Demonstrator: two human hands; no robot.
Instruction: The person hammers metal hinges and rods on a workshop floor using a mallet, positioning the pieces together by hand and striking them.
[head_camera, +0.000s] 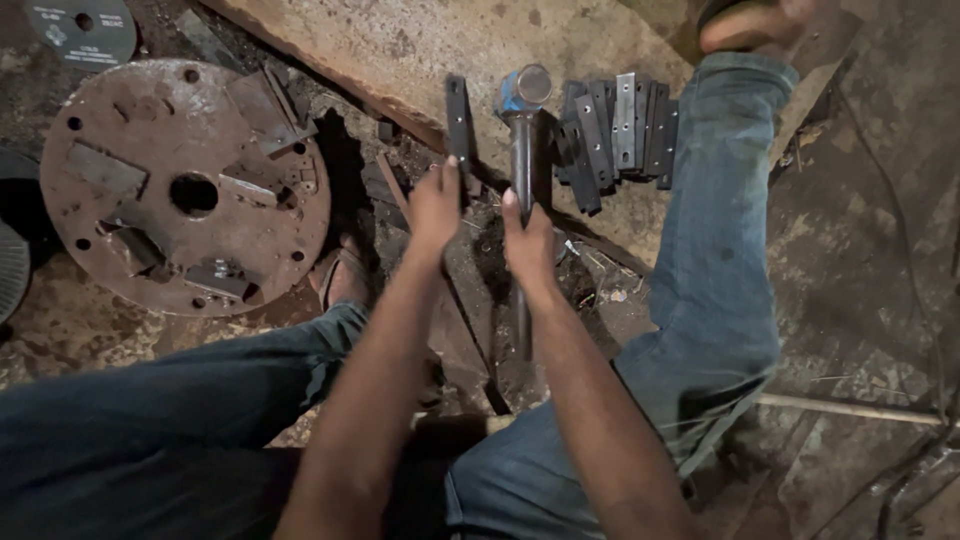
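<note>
Between the person's knees, seen from the head camera, the work lies on a dirty, rust-stained floor (880, 260), and the stone slab (420, 50) at the top of the view serves as the landmark. Just below the slab's lower edge the left hand (435, 205) pinches a single dark metal bar (459, 120), fingers curled about its lower end, so that the bar stands up over the slab. Beside it the right hand (527, 245) is wrapped firmly round the handle of a hammer (522, 130), whose blue-collared head points up toward the slab; the handle runs down past the wrist toward the lap. Both hands are closed on their things, neither spread.

On the slab's right part, touching one another, a stack of similar flat bars (620, 130) leans in a row; whether these are finished or waiting I cannot tell. As a judgement, one bar is in hand and many lie by, so the work looks somewhere in its middle, with no clear sign of how many pieces are done.

Left of the slab lies a rusty round plate (185, 190) with holes and small blocks fixed to it, and above that a grey cutting disc (80, 28). The person's foot (745, 25) rests at the slab's right corner.
</note>
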